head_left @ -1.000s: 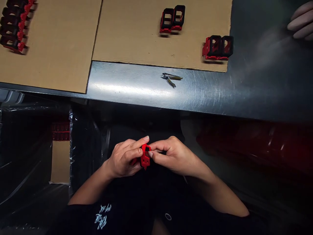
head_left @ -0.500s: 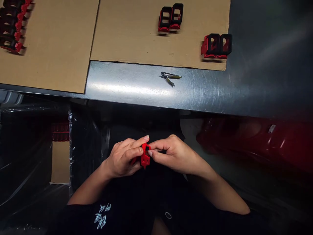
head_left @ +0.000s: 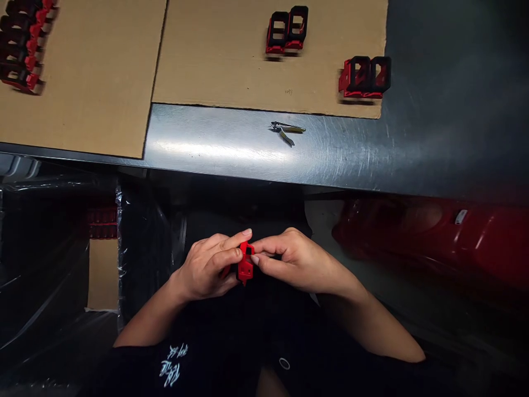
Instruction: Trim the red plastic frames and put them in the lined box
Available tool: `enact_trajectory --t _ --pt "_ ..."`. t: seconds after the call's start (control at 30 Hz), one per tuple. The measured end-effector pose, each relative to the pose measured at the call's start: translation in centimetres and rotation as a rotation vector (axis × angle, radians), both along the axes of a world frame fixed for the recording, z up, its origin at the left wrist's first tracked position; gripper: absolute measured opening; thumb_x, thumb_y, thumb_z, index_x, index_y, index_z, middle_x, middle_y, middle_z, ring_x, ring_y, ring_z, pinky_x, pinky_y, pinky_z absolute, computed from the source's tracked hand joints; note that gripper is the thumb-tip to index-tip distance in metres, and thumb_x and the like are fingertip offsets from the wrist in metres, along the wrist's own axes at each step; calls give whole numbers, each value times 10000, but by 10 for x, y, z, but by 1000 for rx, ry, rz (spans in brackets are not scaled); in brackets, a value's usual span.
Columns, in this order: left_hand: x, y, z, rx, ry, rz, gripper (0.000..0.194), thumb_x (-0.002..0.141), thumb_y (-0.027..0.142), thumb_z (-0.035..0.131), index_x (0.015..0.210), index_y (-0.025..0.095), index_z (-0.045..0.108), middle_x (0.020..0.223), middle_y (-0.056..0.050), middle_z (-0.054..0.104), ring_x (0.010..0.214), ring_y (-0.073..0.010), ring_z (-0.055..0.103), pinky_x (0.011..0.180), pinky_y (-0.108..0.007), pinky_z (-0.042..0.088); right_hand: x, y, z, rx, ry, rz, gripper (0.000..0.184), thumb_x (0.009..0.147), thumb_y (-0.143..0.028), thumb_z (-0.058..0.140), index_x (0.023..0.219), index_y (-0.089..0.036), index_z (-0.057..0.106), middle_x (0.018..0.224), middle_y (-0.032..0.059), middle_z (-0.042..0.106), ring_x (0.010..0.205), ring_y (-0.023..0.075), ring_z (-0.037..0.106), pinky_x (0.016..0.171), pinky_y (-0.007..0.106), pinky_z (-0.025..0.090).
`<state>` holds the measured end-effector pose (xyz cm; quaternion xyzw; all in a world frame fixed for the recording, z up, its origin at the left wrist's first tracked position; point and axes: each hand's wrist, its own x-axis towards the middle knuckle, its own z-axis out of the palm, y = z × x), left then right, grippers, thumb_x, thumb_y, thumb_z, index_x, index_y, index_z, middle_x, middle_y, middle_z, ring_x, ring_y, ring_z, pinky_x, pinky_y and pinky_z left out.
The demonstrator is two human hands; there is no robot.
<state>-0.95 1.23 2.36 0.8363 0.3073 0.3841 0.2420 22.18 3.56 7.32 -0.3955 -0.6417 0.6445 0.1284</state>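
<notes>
In the head view, the left hand [head_left: 210,266] grips a small red plastic part with black portions [head_left: 245,263], and the right hand's [head_left: 294,259] thumb and forefinger pinch at its side. Beyond the hands, an open metal nail clipper [head_left: 286,131] lies on the shiny metal table [head_left: 231,140].

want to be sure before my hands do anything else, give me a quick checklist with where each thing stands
1. Red plastic part gripped in left hand: ok
2. Right hand fingertips at the part: ok
3. Anything pinched in those fingertips: cannot tell
4. Silver metal nail clippers folded shut: not ok, levers spread
5. Right-hand pair of red-and-black frames wholly on the brown cardboard sheet: cannot tell, near its edge
</notes>
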Motion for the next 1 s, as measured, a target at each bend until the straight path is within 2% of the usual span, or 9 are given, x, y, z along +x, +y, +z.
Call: enact_trajectory --t 0.23,0.43,0.63,0.83,1.0 --pt "-1 -1 -1 -18 -8 -30 545 869 278 771 1306 216 450 1297 -216 723 878 -187 751 708 -315 603 3 2 1 -42 45 34 242 954 -178 532 908 -168 770 528 -86 401 454 49 302 451 207 246" --pt "-2 -1 2 -5 21 -11 468 889 252 732 1270 212 465 1278 -220 732 882 -199 755 707 -318 599 -3 -1 0 5 -53 -27 240 949 -200 556 845 -156 768 560 -68 482 492 54 365 475 211 265" --pt "-3 -1 1 -4 -1 -19 575 844 243 790 1303 210 446 1278 -232 727 880 -194 758 719 -307 599 2 1 2 -7 31 47 270 963 -186 507 933 -170 775 525 -79 400 448 59 299 454 215 244" --pt "-3 -2 1 -8 14 -3 493 895 267 731 1301 216 456 1280 -214 733 888 -196 758 711 -314 597 -4 -2 2 20 -35 -19 241 960 -219 556 846 -161 760 556 -60 487 483 64 356 477 221 269" --pt "-4 -3 0 -26 -3 -26 567 853 268 786 1312 209 458 1289 -226 724 895 -204 762 715 -323 602 2 1 0 13 37 48 265 986 -224 524 894 -170 767 531 -77 401 448 58 307 460 222 246"
